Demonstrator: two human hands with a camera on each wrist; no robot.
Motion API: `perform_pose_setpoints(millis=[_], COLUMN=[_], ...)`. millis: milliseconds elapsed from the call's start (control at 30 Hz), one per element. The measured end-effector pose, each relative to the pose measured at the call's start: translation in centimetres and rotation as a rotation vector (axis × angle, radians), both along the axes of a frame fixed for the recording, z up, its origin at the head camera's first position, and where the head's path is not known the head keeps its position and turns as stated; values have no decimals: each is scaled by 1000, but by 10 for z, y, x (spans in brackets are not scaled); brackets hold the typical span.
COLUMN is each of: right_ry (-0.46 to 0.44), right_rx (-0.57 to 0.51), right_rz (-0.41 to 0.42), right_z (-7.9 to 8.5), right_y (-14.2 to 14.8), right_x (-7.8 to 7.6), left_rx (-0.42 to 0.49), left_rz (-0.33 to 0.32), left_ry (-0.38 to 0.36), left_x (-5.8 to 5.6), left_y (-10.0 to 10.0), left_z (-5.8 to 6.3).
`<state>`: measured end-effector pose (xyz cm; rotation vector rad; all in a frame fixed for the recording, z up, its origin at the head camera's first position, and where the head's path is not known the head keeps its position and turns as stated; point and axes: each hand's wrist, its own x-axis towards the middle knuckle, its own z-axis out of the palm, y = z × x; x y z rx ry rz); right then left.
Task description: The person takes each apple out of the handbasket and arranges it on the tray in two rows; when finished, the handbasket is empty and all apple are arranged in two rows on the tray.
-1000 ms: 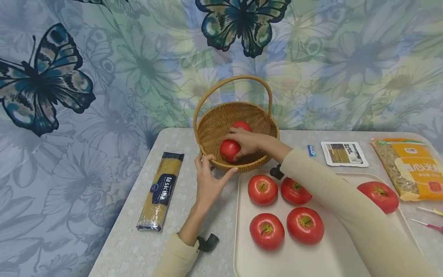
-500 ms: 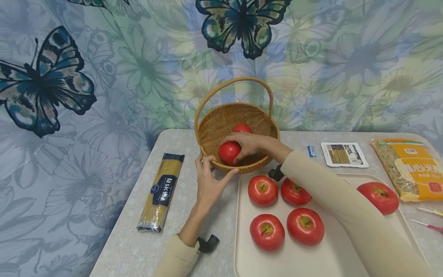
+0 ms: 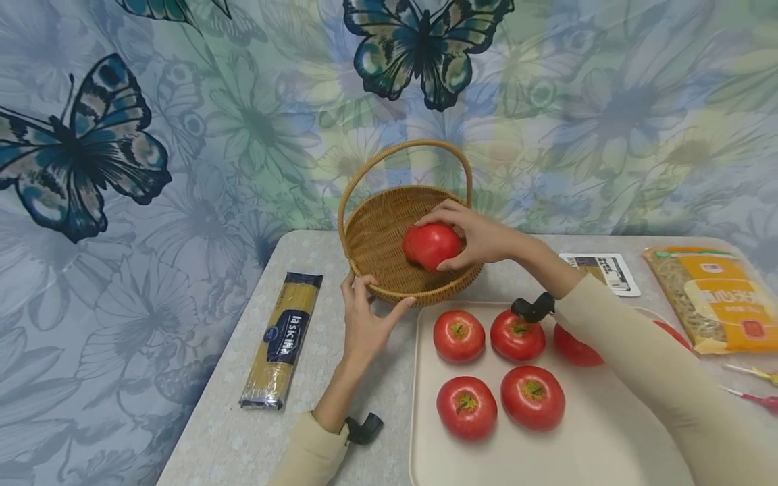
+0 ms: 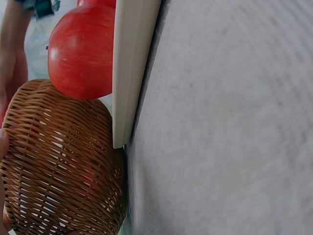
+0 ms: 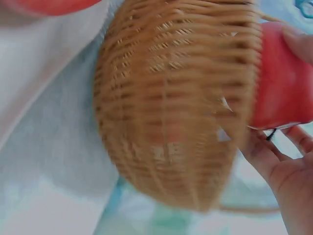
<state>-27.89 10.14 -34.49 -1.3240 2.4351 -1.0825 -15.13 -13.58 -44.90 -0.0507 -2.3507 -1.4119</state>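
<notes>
A brown wicker basket (image 3: 383, 229) with a tall arched handle stands at the back middle of the table. My left hand (image 3: 367, 327) holds its front left rim, fingertips over the edge and thumb along the front. Over the basket's right side, my right hand (image 3: 483, 235) grips a red apple (image 3: 439, 247), thumb below and fingers above. Another red apple (image 3: 410, 244) shows partly behind it. In the right wrist view, the gripped apple (image 5: 286, 78) is beside the rim, and a blurred reddish patch shows through the weave.
A cream tray (image 3: 450, 466) with several red apples (image 3: 467, 407) lies in front of the basket. Left is a pasta packet (image 3: 283, 341). Right are a flat white-edged packet (image 3: 608, 273), a yellow food bag (image 3: 711, 297) and two thin sticks (image 3: 750, 398).
My right hand has moved right and slightly up with the apple, away from the basket's middle. My left hand keeps its place on the rim.
</notes>
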Motion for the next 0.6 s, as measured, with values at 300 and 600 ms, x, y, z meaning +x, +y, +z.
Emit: perform_pose_setpoints(millis=[300, 600], right_ry=[-24, 87], right_rx=[31, 107], right_rz=[-112, -197], right_z=[15, 17], right_y=[72, 139], right_x=[44, 96], left_rx=[6, 10], left_rz=[0, -9], left_ry=[-1, 9], left_x=[2, 2], left_y=[-1, 0], left_z=[-2, 0])
